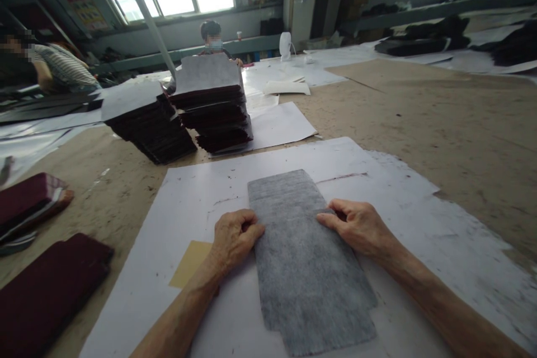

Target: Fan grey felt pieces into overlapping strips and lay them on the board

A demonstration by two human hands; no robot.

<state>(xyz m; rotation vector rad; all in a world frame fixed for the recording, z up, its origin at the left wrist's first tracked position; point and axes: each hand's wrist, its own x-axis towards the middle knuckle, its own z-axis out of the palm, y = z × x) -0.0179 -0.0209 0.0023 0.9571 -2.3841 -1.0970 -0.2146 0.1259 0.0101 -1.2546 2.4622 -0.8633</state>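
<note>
A grey felt-like fabric panel (pixel 306 268) with notched lower corners lies lengthwise before me on white paper (pixel 201 190). My left hand (pixel 235 238) pinches its left edge between thumb and fingers. On the opposite edge, my right hand (pixel 356 224) grips the panel the same way, near a small fold or tab. A yellow paper square (pixel 191 263) lies partly beneath my left forearm. The panel's underside is hidden.
Two tall stacks of dark panels, a left stack (pixel 155 131) and a right stack (pixel 218 117), stand beyond the paper. Maroon pieces (pixel 54 291) lie at left. A masked person (pixel 213 47) is behind the stacks; another person (pixel 62 67) bends at far left.
</note>
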